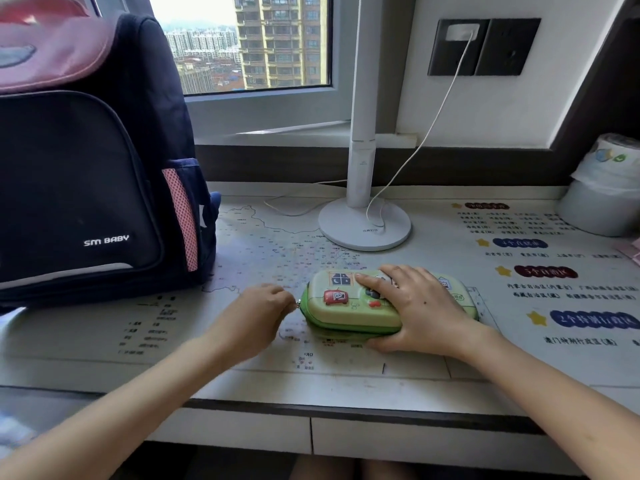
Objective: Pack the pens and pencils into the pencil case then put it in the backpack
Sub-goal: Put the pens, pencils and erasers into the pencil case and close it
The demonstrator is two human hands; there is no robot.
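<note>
Fingers, right hand point(420, 308): I see them spread flat over the right half of the pencil case point(356, 303), palm pressing down on the lid and thumb along the near edge; they are apart, resting on the case rather than gripping it.
Fingers, left hand point(258, 311): curled together and pinched on the small metal zipper pull point(298, 304) at the case's left end.
Pencil case: green hard shell with cartoon stickers on a pale lid, lying flat on the bench point(242, 386), near the middle and a little right of my view; the zip line I can see along the front looks closed, though I cannot tell for the far side.
Pens and pencils: I see none lying loose on the bench.
Bench surface: covered by a printed mat point(519, 292) with a map outline and text blocks with star markers on the right; the case sits on it.
Backpack point(86, 174): dark navy with a pink top flap and pink mesh side pocket, standing upright at the left rear of the bench, well apart from the case; from here I cannot tell whether it is open.
Desk lamp point(363, 188): white, its round base just behind the case, with a white cable point(433, 123) running up to a dark wall socket point(483, 46).
Far right: a pale container point(599, 209) holding a tissue roll.
Behind: a window point(256, 43) showing tower blocks.
</note>
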